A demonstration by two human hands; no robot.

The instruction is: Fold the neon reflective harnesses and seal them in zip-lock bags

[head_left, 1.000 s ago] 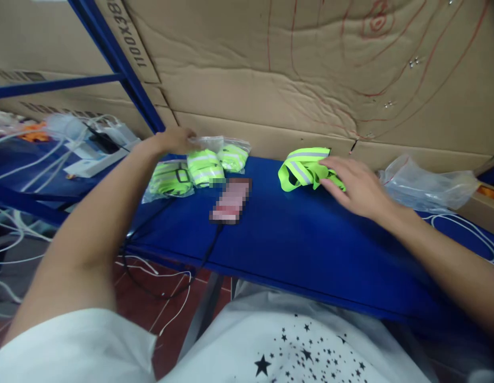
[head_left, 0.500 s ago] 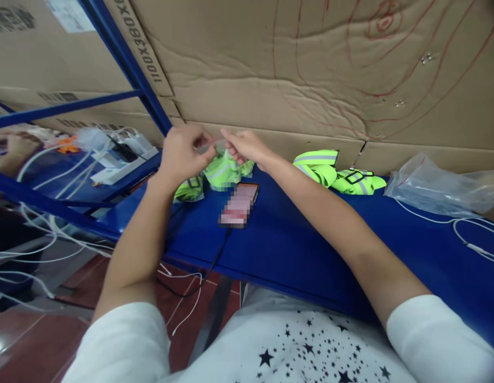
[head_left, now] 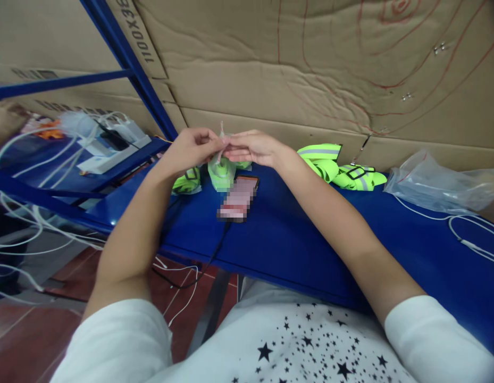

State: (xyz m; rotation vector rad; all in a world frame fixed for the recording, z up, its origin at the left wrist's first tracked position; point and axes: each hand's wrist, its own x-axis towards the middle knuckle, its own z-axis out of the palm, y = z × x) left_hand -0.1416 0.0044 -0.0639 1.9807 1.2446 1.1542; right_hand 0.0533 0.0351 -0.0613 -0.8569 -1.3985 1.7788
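Observation:
My left hand [head_left: 194,150] pinches the top of a small clear plastic bag [head_left: 222,178] with a rolled neon-yellow reflective strap inside. From the other side, my right hand [head_left: 257,148] grips the bag's top edge, fingertips meeting the left ones and fingers fairly straight. The bag's upper flap sticks up between the hands. A second bagged neon-yellow strap [head_left: 186,182] lies beneath my left wrist, and another neon-yellow bundle [head_left: 242,165] shows partly under my right hand. Just in front of the bag is a phone [head_left: 241,198] with a blurred screen.
Loose neon-yellow straps [head_left: 330,165] with black buckles lie right of my forearm on the blue table [head_left: 278,239]. Beyond are clear plastic bags [head_left: 438,183] and a white cable [head_left: 470,242]. A blue frame [head_left: 151,103], a power strip [head_left: 113,151] and another person's hand [head_left: 7,122] are left.
My hands have come together at the bag's top, and its flap now points upward. My right fingers have straightened. The view has shifted slightly.

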